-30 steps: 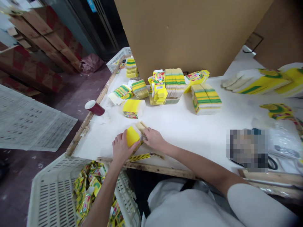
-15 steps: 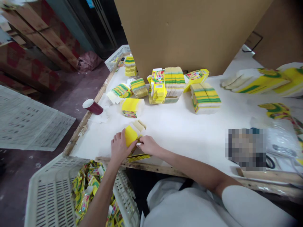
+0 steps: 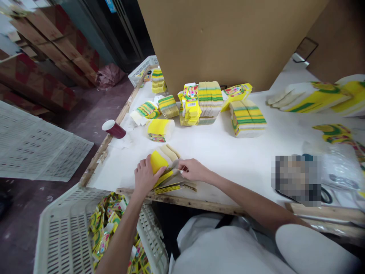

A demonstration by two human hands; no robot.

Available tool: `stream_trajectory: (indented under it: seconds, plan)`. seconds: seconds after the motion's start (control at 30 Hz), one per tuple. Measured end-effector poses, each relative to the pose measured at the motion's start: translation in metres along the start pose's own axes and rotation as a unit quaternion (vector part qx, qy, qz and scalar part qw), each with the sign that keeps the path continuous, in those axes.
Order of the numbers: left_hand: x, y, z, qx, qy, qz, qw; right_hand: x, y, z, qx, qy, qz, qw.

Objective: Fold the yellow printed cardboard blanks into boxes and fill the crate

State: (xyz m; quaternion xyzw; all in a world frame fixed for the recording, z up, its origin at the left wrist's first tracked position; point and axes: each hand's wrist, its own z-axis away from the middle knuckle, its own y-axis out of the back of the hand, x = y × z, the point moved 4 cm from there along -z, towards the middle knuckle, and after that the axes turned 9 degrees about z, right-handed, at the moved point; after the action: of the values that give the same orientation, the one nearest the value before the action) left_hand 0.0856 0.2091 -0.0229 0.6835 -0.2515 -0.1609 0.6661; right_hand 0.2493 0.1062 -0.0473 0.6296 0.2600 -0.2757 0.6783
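A stack of flat yellow-and-white cartons lies tilted near the table's front edge. My left hand grips its left side, thumb across the front. At the stack's right end, my right hand pinches the edge of a carton pulled partly out. Below both hands, several thin folded cartons rest along the wooden edge. Behind the stack sits another yellow carton bundle.
Carton stacks stand against a big cardboard box. A maroon cup lies at the left edge. A white crate of cartons is below left. Plastic bags lie at right.
My right hand has moved right, away from my left thumb, drawing a carton edge outward. More of the folded cartons below now shows. My left hand has stayed on the stack.
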Motion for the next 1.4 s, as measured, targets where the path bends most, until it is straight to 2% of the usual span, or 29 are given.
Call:
stream_trajectory:
  seconds: [0.17, 0.23, 0.3, 0.47, 0.57, 0.77, 1.0, 1.17, 1.4]
  plan:
    - [0.002, 0.000, 0.002, 0.008, -0.007, 0.000, 1.000, -0.001, 0.000, 0.027, -0.133, 0.082, -0.038, 0.987]
    - [0.003, 0.000, 0.003, 0.016, -0.010, -0.005, 1.000, -0.001, 0.002, 0.029, -0.145, 0.093, -0.041, 0.984]
    - [0.003, 0.000, 0.004, 0.022, -0.011, -0.010, 1.000, 0.001, 0.006, 0.023, -0.106, 0.076, -0.029, 0.991]
    - [0.004, 0.000, 0.005, 0.030, -0.020, -0.007, 0.999, 0.006, 0.013, -0.006, 0.067, -0.001, 0.054, 0.996]
    - [0.004, 0.000, 0.005, 0.030, -0.018, -0.007, 0.999, 0.006, 0.005, -0.014, 0.103, 0.001, 0.107, 0.989]
    - [0.004, 0.000, 0.005, 0.023, -0.010, -0.005, 1.000, 0.003, -0.004, -0.013, 0.126, 0.029, 0.189, 0.973]
    - [0.004, -0.001, 0.004, 0.022, -0.011, -0.011, 1.000, -0.001, -0.007, -0.022, 0.104, 0.042, 0.214, 0.970]
    - [0.003, -0.001, 0.004, 0.025, -0.021, -0.009, 0.999, -0.005, -0.010, -0.031, 0.085, 0.006, 0.196, 0.977]
    - [0.002, 0.000, 0.002, 0.028, -0.070, -0.006, 0.997, -0.009, -0.025, -0.033, 0.073, -0.097, 0.149, 0.981]
